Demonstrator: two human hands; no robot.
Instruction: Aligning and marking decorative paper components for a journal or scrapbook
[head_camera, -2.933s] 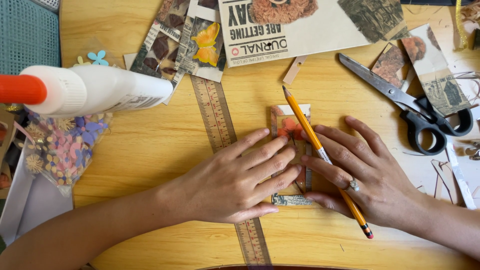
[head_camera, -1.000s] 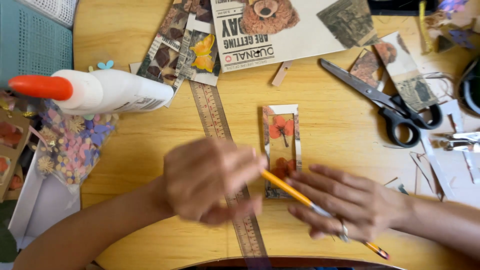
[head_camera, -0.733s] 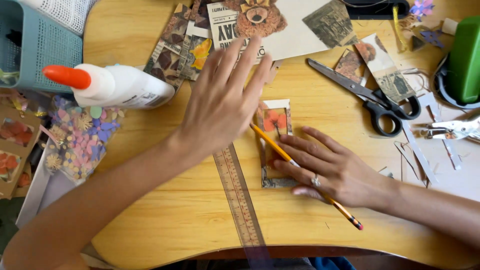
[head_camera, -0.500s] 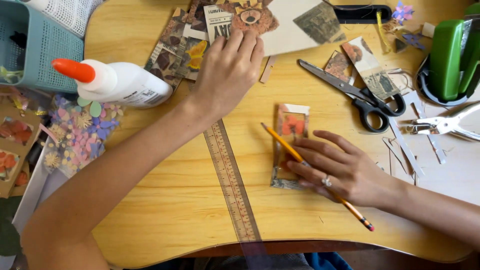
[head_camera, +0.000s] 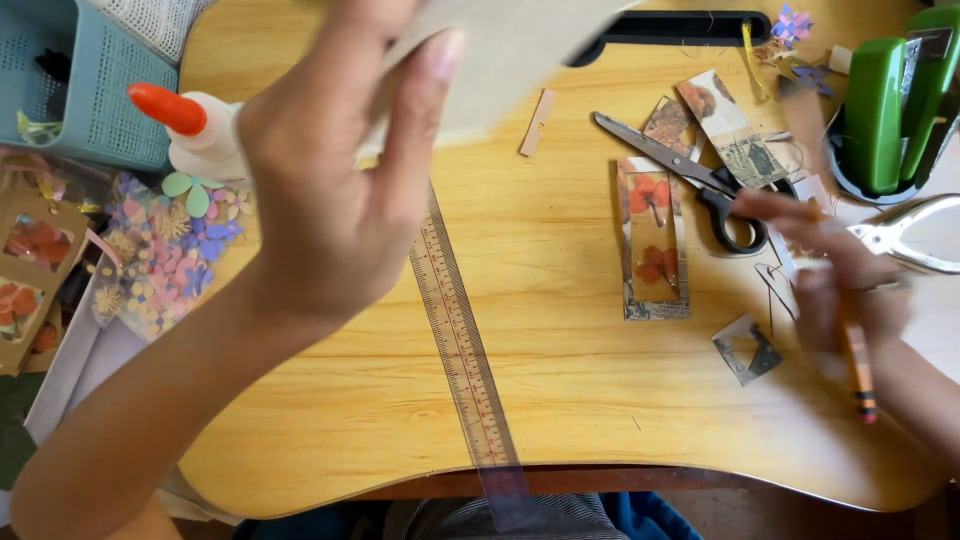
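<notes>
My left hand (head_camera: 335, 190) is raised close to the camera, gripping a large sheet of paper (head_camera: 500, 60) that reaches past the top edge. My right hand (head_camera: 840, 280), blurred, holds an orange pencil (head_camera: 858, 365) and hovers at the right, fingertips close to the black-handled scissors (head_camera: 700, 185). A narrow bookmark with red pressed flowers (head_camera: 652, 240) lies flat on the wooden table (head_camera: 560, 380) between the hands, touched by neither.
A clear ruler (head_camera: 465, 360) runs down to the table's near edge. Glue bottle with orange cap (head_camera: 190, 125), teal basket (head_camera: 85, 85) and paper flowers (head_camera: 165, 250) sit left. Green stapler (head_camera: 895, 95), metal punch (head_camera: 905, 235), paper scraps (head_camera: 747, 350) right.
My left hand reached to the far papers and has lifted a large sheet up toward the camera. My right hand left the bookmark and slid right, still with the pencil.
</notes>
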